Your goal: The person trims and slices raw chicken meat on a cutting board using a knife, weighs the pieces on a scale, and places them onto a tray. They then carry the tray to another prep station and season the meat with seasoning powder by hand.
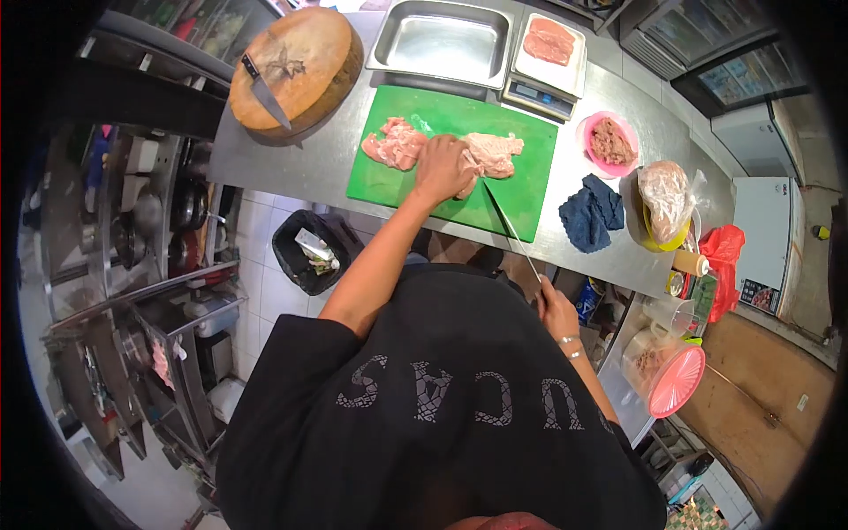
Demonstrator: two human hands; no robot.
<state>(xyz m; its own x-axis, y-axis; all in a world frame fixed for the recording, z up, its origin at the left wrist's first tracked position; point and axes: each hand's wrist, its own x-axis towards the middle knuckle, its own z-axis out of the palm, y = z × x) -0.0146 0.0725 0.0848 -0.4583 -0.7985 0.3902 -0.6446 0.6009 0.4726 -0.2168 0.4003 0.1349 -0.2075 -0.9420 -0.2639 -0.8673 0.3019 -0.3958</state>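
Observation:
On the green cutting board [442,106] lie two portions of raw meat, a pile [397,144] at the left and a larger piece [495,155] at the right. My left hand [444,168] presses down on the left end of the larger piece, fingers curled over it. In my right hand [555,309], beyond the board's near edge, is the handle of a long knife [514,231]. Its blade slants up and left over the board, with the tip just below the meat.
A round wooden block [305,62] bears another knife [266,93]. Behind the board are a metal tray [442,40] and a scale [539,95] with meat. Rightward are a pink bowl [609,143], blue cloth [590,212] and bagged meat [664,199]. A black bin [305,252] stands below.

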